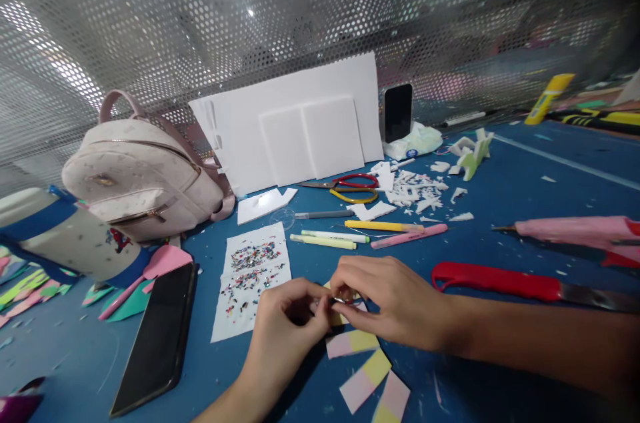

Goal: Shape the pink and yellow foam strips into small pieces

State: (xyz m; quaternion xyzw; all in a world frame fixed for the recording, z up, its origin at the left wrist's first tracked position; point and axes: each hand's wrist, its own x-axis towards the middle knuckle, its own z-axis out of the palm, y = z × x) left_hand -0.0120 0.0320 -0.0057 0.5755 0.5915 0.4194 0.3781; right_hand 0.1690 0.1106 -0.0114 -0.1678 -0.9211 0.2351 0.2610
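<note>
My left hand (286, 326) and my right hand (387, 299) meet low in the middle of the blue table (500, 176). Both are closed in a pinch on a small pale yellow piece (341, 317); a thin metal tip shows between the fingers of the right hand. Just below them lie pink and yellow paper strips (367, 376). To the left of the hands is a white sheet (250, 279) sprinkled with tiny coloured bits.
A black phone (157, 336) lies at the left, a pale backpack (143, 176) behind it. White foam boards (300, 126) lean on the mesh wall. Scissors (350, 186), pens (370, 233), a red-handled knife (505, 281) and a pink glue gun (575, 233) lie around, with foam scraps (417, 186).
</note>
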